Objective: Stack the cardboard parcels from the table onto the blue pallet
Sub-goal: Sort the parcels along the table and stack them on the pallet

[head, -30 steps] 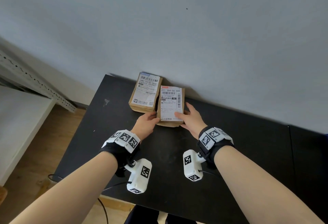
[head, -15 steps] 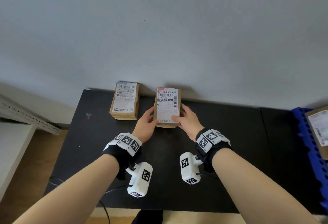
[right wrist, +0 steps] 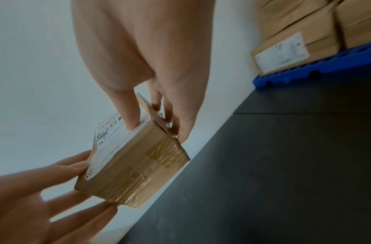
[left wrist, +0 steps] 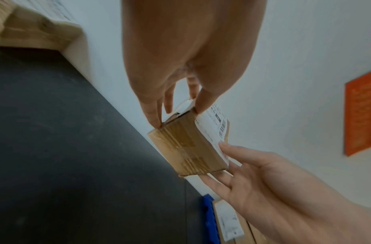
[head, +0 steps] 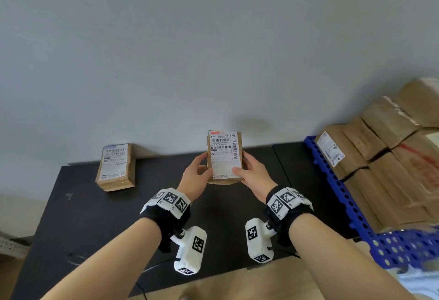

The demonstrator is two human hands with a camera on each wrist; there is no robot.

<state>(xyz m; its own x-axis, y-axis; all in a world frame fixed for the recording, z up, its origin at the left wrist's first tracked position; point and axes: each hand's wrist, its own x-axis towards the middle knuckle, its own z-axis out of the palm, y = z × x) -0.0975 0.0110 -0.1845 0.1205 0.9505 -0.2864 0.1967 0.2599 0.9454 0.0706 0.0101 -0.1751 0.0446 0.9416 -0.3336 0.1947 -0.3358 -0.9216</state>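
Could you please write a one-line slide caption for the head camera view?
Both hands, left hand and right hand, hold a labelled parcel above the black table, beside the loaded blue pallet.

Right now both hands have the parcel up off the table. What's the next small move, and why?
Probably carry the parcel to the right, toward the blue pallet. The left hand and right hand grip it by its sides, clear of the table, and the pallet with its stacked boxes lies at the table's right end. One more parcel waits on the table's left.
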